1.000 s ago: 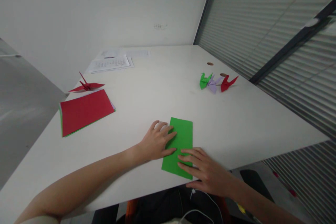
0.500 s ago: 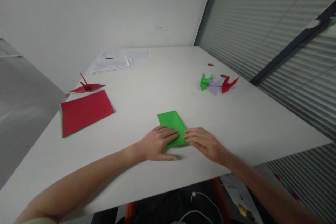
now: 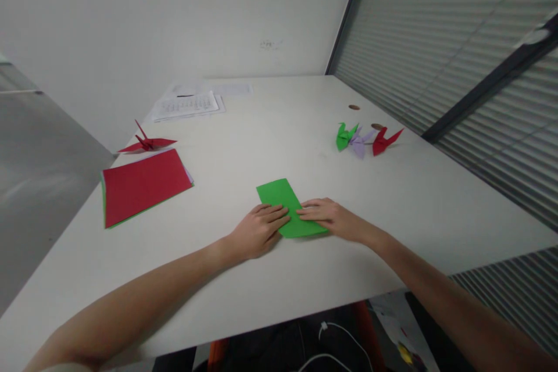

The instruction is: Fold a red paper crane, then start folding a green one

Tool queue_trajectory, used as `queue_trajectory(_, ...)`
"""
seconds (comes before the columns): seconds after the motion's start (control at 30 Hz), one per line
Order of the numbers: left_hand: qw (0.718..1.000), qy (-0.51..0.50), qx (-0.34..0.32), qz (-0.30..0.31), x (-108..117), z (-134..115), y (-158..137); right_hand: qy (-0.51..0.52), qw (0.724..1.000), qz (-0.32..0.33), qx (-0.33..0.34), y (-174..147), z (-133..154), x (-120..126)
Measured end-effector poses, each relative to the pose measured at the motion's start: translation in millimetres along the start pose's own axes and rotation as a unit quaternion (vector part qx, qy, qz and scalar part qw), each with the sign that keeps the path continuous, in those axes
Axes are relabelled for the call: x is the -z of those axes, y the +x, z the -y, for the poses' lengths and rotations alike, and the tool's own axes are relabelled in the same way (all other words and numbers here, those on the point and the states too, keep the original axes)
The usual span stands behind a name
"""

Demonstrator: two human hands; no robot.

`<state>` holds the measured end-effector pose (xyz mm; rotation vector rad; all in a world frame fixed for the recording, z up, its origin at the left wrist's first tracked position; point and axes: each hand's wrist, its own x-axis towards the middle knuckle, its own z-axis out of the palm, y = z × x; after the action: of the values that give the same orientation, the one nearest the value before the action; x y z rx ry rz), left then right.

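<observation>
A folded sheet of green paper (image 3: 279,193) lies on the white table, directly in front of me. My left hand (image 3: 261,229) rests flat over its left part, fingers stretched out across the paper. From the other side, my right hand (image 3: 329,218) lays its straight fingers on the right part of the sheet. The paper's lower right corner shows beneath that hand, and its near edge casts a thin shadow. Neither hand grips the sheet; both press on it from above. The parts under the fingers are hidden.
Left on the table is a stack of coloured paper (image 3: 146,189), red on top, with a red paper crane (image 3: 150,143) behind it. Written sheets (image 3: 187,106) lie farther back. At right stand green (image 3: 344,137), lilac (image 3: 360,144) and red (image 3: 383,142) cranes. Blinds (image 3: 457,29) line the right side.
My right hand has moved up and inward onto the green paper, whose lower right corner now shows. My left hand has shifted slightly left, its thumb drawn in.
</observation>
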<state>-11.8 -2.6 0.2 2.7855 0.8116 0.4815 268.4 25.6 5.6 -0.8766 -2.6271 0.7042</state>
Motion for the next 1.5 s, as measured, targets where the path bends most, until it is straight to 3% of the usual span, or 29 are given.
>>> queue_trajectory(0.23, 1.0, 0.014, 0.002, 0.022, 5, -12, 1, 0.082, 0.992, -0.046, -0.085, 9, -16, 9)
queue_trajectory(0.53, 1.0, 0.003, 0.014, 0.002, 2, -28, -3, 0.092, 0.974, -0.104, -0.181, 59, -18, 1)
queue_trajectory(0.6, 1.0, 0.015, 0.005, 0.003, 0, -29, -4, 0.069, 0.969, -0.106, -0.211, 69, -13, -2)
queue_trajectory(0.73, 1.0, 0.01, 0.02, 0.001, -1, -32, -4, -0.075, 0.956, -0.082, -0.273, 85, 1, -4)
queue_trajectory(0.9, 1.0, -0.014, 0.009, -0.004, -1, -32, -3, -0.155, 0.951, -0.058, -0.262, 103, 12, -4)
queue_trajectory(1.07, 1.0, 0.003, 0.011, 0.005, -6, -34, -5, -0.152, 0.962, -0.051, -0.223, 114, 13, -6)
queue_trajectory(1.27, 0.995, 0.078, 0.064, -0.014, -6, -47, -11, -0.146, 0.962, -0.077, -0.22, 112, 12, -12)
queue_trajectory(1.5, 0.995, 0.091, 0.043, -0.019, -6, -46, -10, -0.178, 0.954, -0.055, -0.236, 117, 12, -10)
